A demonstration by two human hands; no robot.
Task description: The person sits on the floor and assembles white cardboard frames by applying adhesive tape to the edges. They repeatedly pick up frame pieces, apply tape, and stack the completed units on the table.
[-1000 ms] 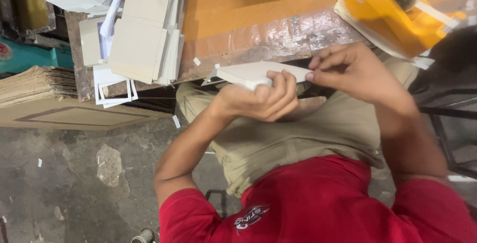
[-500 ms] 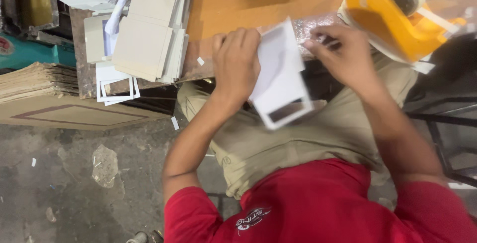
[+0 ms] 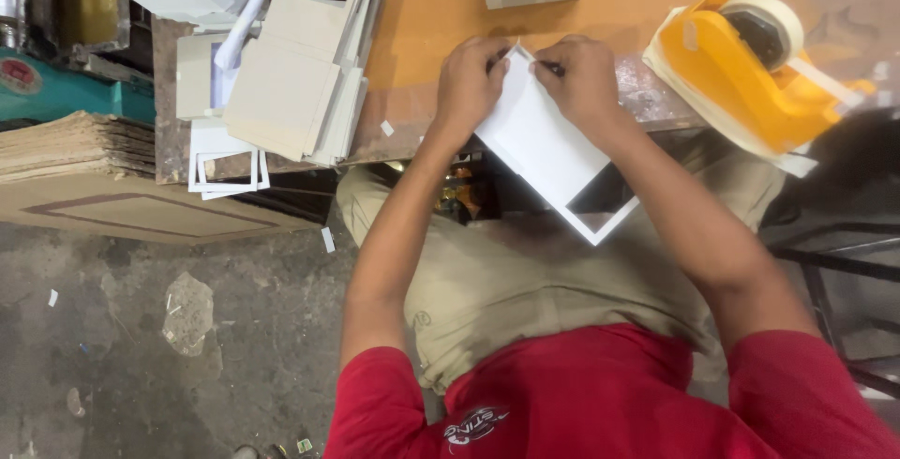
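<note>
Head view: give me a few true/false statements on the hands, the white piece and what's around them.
1. Both hands grip the white cardboard frame at its upper corner. True: left hand, right hand.
2. The frame lies flat on the floor. False: it is held at the edge of the orange table, over the person's lap.
3. A yellow tape dispenser sits right of the hands. True.
4. The dispenser holds no tape. False: a pale roll sits on it.
5. A stack of grey cardboard pieces lies left of the hands. True.
</note>
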